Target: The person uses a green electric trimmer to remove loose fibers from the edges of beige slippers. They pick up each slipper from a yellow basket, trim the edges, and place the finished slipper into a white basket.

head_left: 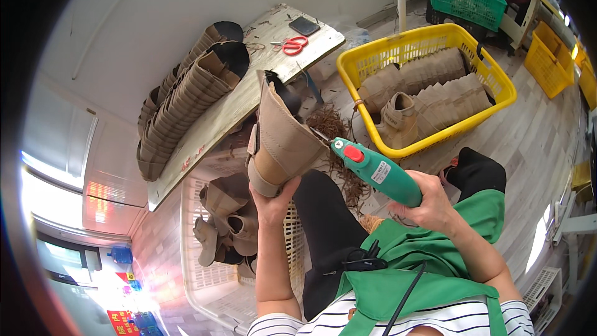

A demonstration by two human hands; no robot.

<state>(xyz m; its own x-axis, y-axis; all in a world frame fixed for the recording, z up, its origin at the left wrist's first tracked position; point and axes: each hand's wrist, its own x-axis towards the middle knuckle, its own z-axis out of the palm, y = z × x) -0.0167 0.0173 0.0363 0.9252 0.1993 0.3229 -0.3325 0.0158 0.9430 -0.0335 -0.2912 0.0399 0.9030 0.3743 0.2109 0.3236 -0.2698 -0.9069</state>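
In front of me my left hand (273,203) is closed around the lower end of a tan boot upper (283,140), which has a strap and a dark lining. My right hand (428,202) wraps round the handle of a green handheld electric tool (379,174) with a red button. Its thin metal tip reaches the upper's right edge; whether it touches cannot be made out. Below the upper hangs a heap of brown trimmed strips (333,126). A white basket (193,255) beside my left forearm holds several loose tan uppers (239,224).
Left of me, a worktable (249,96) carries rows of nested uppers (186,109), red-handled scissors (293,45) and a phone (304,25). A yellow basket (429,143) of stacked uppers stands on the floor at right. Farther back are a green crate (466,0) and another yellow crate (547,62).
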